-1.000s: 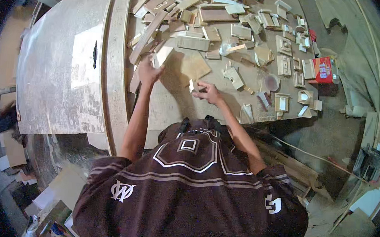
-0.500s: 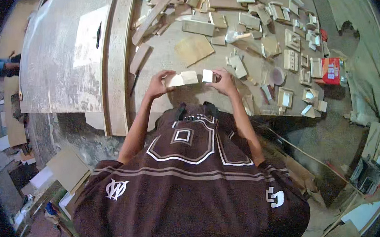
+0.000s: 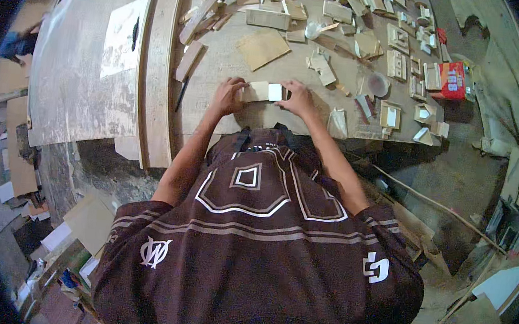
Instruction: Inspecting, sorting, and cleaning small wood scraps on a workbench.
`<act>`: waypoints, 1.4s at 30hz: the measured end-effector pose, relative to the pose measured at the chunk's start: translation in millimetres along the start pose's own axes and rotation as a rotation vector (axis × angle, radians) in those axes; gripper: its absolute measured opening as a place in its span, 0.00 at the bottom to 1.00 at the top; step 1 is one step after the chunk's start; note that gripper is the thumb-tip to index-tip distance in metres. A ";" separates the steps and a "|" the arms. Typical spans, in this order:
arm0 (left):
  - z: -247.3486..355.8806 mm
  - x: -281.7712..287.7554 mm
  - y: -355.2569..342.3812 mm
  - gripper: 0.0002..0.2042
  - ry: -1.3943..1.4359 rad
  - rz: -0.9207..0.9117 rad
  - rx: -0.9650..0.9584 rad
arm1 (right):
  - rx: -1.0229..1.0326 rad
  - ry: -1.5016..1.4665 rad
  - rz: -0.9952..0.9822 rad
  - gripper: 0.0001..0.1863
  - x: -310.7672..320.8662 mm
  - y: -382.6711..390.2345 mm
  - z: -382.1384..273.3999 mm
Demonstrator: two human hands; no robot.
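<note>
Near the front edge of the worktable [image 3: 219, 53], my left hand [image 3: 227, 97] grips a small pale wooden block [image 3: 256, 92] at its left end. My right hand [image 3: 299, 99] pinches a small white-faced piece [image 3: 275, 92] between thumb and fingers. That white piece sits against the right end of the wooden block, the two forming one short row. Whether they are fixed together I cannot tell. Just beyond my hands lies a flat square wooden board [image 3: 263, 49].
Offcuts [image 3: 267, 19] crowd the table's far side. Small assembled wooden pieces [image 3: 396, 64] stand in rows at the right, beside a red box [image 3: 452, 80]. A round clear lid-like disc [image 3: 378, 85] lies nearer. A long plank [image 3: 159, 60] borders the large panel [image 3: 75, 84] at left.
My right hand has moved left, bringing the white piece from apart up against the wooden block. The head view has shifted slightly, so the table sits higher in the picture.
</note>
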State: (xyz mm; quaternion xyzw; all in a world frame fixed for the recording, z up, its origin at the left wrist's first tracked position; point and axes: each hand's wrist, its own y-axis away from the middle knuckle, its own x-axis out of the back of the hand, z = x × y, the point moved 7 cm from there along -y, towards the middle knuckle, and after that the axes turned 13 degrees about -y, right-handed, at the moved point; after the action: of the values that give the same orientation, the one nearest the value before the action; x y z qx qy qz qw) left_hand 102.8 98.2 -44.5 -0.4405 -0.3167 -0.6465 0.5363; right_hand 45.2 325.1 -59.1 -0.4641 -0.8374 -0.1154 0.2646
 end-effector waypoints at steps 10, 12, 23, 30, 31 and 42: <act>-9.6 -9.8 -0.7 0.22 0.034 0.013 -0.016 | -0.097 0.044 0.034 0.38 -4.3 4.2 -3.6; -9.9 -11.6 0.3 0.21 0.002 0.008 -0.029 | -0.143 0.055 0.003 0.38 -6.1 1.1 -3.4; -12.7 -20.8 6.7 0.24 -0.084 0.020 -0.073 | -0.176 0.127 0.106 0.41 -13.0 13.1 -11.5; -16.4 -25.2 4.5 0.26 -0.075 0.037 -0.084 | -0.142 0.167 0.095 0.39 -10.8 9.0 -25.1; -20.9 -28.7 4.8 0.25 -0.091 0.022 -0.053 | -0.086 0.164 0.091 0.37 -10.6 7.2 -32.7; -23.2 -18.8 7.8 0.24 0.108 -0.008 0.054 | -0.946 -0.294 0.442 0.37 -3.9 26.1 -2.7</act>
State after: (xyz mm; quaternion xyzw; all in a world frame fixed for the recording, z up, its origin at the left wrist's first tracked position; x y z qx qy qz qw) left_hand 105.7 83.7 -71.6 -0.3892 -0.3062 -0.6626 0.5619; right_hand 69.6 335.3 -60.3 -0.7087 -0.6047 -0.3555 -0.0751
